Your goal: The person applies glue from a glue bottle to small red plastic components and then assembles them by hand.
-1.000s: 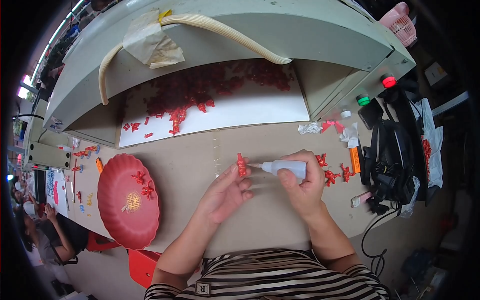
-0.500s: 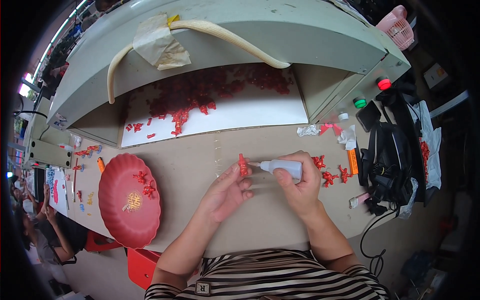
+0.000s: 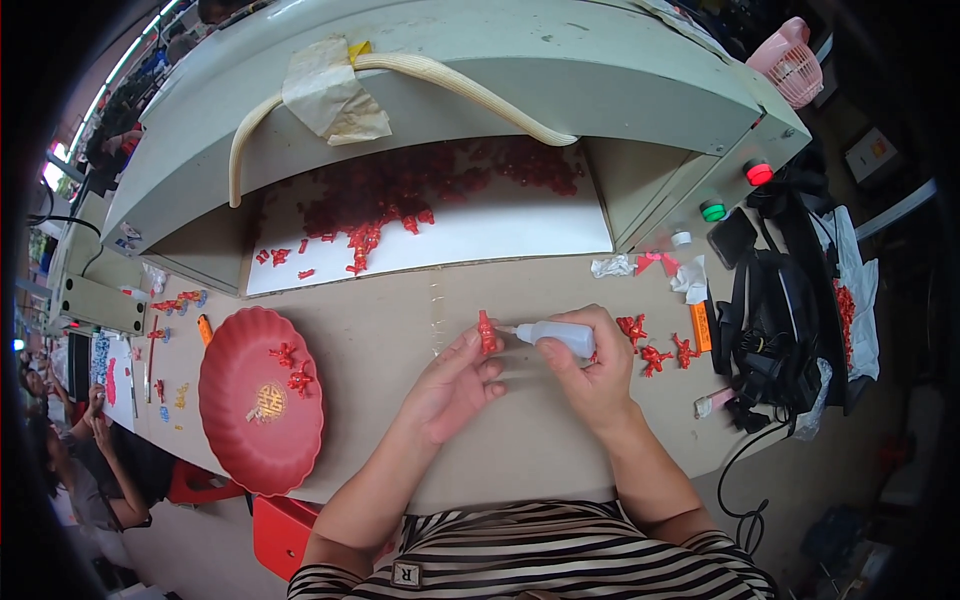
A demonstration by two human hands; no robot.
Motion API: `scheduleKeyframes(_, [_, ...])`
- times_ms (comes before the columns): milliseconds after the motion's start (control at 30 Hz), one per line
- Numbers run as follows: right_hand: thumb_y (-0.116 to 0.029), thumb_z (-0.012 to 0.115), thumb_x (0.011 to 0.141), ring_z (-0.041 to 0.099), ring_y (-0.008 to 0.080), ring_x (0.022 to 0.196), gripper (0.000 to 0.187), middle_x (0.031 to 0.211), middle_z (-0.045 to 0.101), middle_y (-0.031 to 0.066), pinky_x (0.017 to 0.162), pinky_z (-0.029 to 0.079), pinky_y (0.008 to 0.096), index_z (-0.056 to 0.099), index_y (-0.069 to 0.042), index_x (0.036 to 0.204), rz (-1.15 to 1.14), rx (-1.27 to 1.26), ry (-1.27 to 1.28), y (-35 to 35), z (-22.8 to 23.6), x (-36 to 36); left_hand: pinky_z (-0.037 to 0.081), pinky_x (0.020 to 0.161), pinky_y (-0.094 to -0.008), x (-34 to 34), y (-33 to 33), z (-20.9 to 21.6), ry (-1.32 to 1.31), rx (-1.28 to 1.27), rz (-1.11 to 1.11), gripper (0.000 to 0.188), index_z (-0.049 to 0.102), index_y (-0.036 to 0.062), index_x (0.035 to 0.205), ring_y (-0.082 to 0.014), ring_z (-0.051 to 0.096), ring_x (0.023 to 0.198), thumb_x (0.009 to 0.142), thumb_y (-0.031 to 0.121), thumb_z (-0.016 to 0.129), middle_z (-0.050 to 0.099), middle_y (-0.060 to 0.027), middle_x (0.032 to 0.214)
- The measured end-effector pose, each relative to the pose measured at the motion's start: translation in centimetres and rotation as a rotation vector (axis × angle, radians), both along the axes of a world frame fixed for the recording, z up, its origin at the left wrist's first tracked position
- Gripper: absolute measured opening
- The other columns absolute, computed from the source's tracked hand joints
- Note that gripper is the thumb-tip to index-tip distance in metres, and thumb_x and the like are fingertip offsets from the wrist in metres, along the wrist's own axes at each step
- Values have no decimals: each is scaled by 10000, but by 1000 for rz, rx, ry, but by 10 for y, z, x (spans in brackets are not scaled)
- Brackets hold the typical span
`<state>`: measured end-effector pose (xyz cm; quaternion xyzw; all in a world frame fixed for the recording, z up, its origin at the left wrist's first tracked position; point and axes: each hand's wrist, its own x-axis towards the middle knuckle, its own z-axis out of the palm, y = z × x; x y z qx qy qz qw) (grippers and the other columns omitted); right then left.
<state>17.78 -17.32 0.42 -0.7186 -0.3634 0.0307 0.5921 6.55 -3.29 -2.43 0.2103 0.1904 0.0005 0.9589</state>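
Note:
Between the thumb and fingers of my left hand (image 3: 452, 385) a small red plastic figure part (image 3: 486, 330) is held upright. My right hand (image 3: 597, 368) grips a translucent white squeeze bottle (image 3: 556, 337), laid on its side. The bottle's thin nozzle points left, its tip at or very close to the part; I cannot tell whether they touch. Just right of my right hand, several red figurines (image 3: 655, 358) lie on the table, one of them partly hidden by the hand. A red scalloped bowl (image 3: 222, 420) on the left holds two more red figurines.
A pale machine housing (image 3: 560, 90) arches over a white sheet (image 3: 480, 243) heaped with red pieces. An orange box cutter (image 3: 701, 327), crumpled tissue (image 3: 691, 280), a phone (image 3: 735, 235) and a black bag (image 3: 765, 310) lie at the right. Another person's arm (image 3: 120, 470) shows far left.
The whole view has shifted slightly. Both hands keep nearly the same pose, and the bottle's nozzle stays at the red part.

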Motion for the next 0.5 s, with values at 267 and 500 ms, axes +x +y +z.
scheduleKeyframes(267, [-190, 719, 707, 557, 223, 671, 264, 770, 580, 76, 597, 431, 303, 558, -40, 854, 30, 12, -55, 0, 0, 2, 409, 654, -247, 3, -1, 1, -14, 10, -16, 270, 517, 119, 1098, -64, 480, 736, 879, 276, 522, 555, 46, 908])
scheduleKeyframes(500, [-200, 717, 714, 560, 208, 665, 265, 765, 581, 72, 586, 430, 291, 554, -39, 849, 25, 17, -69, -1, 3, 2, 414, 650, -248, 3, -1, 2, 2, 7, -6, 274, 513, 115, 1106, -67, 477, 725, 885, 278, 510, 550, 40, 892])
